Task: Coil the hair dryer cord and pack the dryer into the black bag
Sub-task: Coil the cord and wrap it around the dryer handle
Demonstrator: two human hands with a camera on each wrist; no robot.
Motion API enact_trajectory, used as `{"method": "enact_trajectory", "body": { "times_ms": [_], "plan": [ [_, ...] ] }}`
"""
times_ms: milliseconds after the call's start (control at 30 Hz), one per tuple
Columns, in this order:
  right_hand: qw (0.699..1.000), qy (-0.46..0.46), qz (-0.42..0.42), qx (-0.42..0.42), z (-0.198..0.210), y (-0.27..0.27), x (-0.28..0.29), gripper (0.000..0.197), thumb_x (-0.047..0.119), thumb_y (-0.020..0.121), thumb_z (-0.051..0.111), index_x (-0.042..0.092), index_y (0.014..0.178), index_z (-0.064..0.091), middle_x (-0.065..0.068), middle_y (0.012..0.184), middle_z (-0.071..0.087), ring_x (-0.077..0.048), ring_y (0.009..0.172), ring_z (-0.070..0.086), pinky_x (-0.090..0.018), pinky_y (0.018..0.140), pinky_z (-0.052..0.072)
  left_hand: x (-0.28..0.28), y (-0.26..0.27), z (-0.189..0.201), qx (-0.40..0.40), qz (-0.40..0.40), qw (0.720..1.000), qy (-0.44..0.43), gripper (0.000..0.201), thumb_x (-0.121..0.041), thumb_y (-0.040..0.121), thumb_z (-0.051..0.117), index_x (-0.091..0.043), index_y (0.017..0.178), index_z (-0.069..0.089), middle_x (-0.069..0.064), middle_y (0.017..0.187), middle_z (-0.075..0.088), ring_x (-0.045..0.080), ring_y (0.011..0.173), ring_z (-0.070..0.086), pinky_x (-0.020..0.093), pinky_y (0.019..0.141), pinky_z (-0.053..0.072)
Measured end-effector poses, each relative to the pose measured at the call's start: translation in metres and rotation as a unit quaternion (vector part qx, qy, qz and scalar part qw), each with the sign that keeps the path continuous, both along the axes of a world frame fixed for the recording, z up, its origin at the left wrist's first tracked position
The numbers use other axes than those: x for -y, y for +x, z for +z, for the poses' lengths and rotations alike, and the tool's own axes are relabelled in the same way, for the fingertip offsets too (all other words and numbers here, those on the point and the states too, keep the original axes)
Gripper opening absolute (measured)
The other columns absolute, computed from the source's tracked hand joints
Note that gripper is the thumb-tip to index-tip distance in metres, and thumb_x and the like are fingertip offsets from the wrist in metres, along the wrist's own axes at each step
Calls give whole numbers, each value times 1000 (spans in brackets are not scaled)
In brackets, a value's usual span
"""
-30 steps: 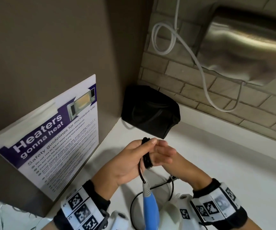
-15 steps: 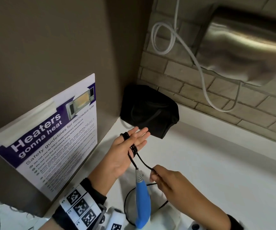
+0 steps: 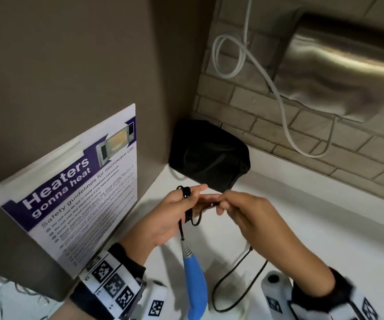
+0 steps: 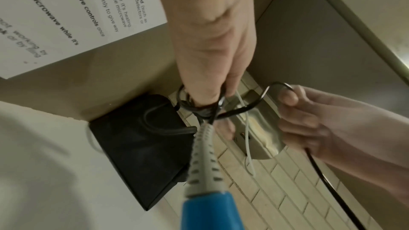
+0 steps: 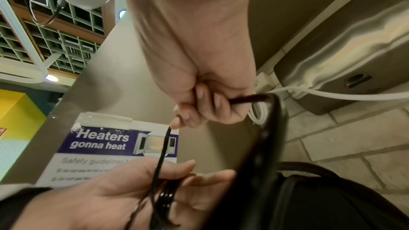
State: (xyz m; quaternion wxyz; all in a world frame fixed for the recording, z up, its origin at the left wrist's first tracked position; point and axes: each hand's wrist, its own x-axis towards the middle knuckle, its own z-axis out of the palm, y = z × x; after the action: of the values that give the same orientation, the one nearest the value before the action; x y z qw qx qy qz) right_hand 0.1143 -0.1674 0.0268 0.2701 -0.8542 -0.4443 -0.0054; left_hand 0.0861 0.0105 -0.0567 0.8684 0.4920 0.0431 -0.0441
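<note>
Cord [image 3: 187, 205] is getting wound in tight loops around the fingers of the left hand [image 3: 163, 218], fingers mostly straight with the turns sitting on them. Right hand [image 3: 251, 218] is pinching the next stretch of cord just beside the left fingertips and feeding it over. Hair dryer [image 3: 194, 285] is hanging off the cord below the left hand, blue handle dangling over the white counter [image 3: 313, 227]. Black bag [image 3: 209, 155] is sitting back in the corner against the brick wall [image 3: 267, 112], not touched yet.

What's probably going to bite here: the dryer's weight is pulling on the wound turns, so loops could be sliding off the fingertips. The slack trailing under the right wrist could also snag and yank the coil loose.
</note>
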Motion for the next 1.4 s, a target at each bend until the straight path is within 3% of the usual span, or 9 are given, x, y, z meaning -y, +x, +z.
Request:
{"method": "enact_trajectory", "body": {
  "times_ms": [167, 333, 567, 700, 900, 967, 1100, 1233, 1400],
  "plan": [
    [999, 32, -34, 9, 1, 32, -25, 17, 5, 89, 53, 18, 80, 60, 14, 68, 57, -2, 66, 53, -17, 59, 40, 0, -10, 15, 35, -84, 996, -22, 46, -27, 101, 29, 6, 128, 48, 29, 121, 62, 39, 115, 60, 40, 109, 40],
    [997, 65, -26, -39, -11, 53, -38, 22, 16, 92, 56, 25, 73, 59, -2, 61, 60, -7, 60, 53, -11, 55, 38, 0, -19, 25, 72, -168, 983, -25, 45, -33, 96, 34, 2, 116, 55, 22, 115, 67, 39, 109, 64, 35, 99, 46],
    [986, 96, -10, -139, -39, 59, -46, 34, 20, 94, 54, 34, 63, 52, 15, 56, 54, -2, 57, 47, -20, 58, 38, 9, -26, 37, 91, -190, 977, -40, 27, -11, 93, 43, -4, 110, 64, 16, 87, 72, 13, 70, 71, 30, 90, 51],
    [981, 100, -18, -165, -48, 56, -41, 35, 28, 97, 47, 32, 62, 52, 13, 55, 52, -6, 56, 46, -22, 57, 38, 10, -26, 37, 93, -170, 980, -50, 26, 0, 98, 35, 3, 113, 56, 2, 58, 67, 23, 101, 69, 37, 94, 51],
    [967, 154, -14, -202, -36, 65, -15, 12, 13, 96, 50, 10, 99, 61, 0, 65, 58, -11, 64, 55, -20, 64, 46, 4, -27, 35, 54, -113, 990, -66, 30, -5, 98, 35, 7, 112, 58, 10, 59, 66, 25, 94, 71, 36, 87, 55],
    [977, 135, -22, -165, -32, 71, -8, 8, 6, 94, 51, 11, 90, 57, 1, 64, 58, -8, 63, 54, -18, 64, 44, 5, -27, 34, 41, -107, 993, -42, 31, -8, 98, 36, 7, 112, 59, 14, 72, 72, 22, 88, 72, 36, 89, 55],
    [999, 12, -40, -9, -24, 73, -5, 23, -11, 82, 51, 9, 74, 59, -3, 71, 56, -11, 68, 51, -8, 64, 37, 6, -27, 33, 41, -128, 991, -10, 35, -9, 101, 32, 8, 124, 51, 1, 53, 63, 32, 113, 63, 39, 94, 52],
    [993, -56, 20, -101, -13, 73, 1, 33, -11, 81, 46, 15, 64, 57, 5, 63, 52, -9, 61, 46, -16, 64, 39, 3, -25, 30, 12, -106, 994, 3, 34, -9, 101, 32, 5, 127, 49, 5, 70, 74, 53, 123, 45, 42, 100, 49],
    [994, -83, -17, -64, -13, 69, 1, 24, 11, 93, 52, 34, 86, 59, 7, 64, 55, -7, 61, 51, -22, 61, 41, 4, -25, 28, -2, -89, 995, 34, 35, -12, 101, 32, 3, 122, 55, 19, 63, 51, 15, 81, 71, 33, 84, 56]
  ]
}}
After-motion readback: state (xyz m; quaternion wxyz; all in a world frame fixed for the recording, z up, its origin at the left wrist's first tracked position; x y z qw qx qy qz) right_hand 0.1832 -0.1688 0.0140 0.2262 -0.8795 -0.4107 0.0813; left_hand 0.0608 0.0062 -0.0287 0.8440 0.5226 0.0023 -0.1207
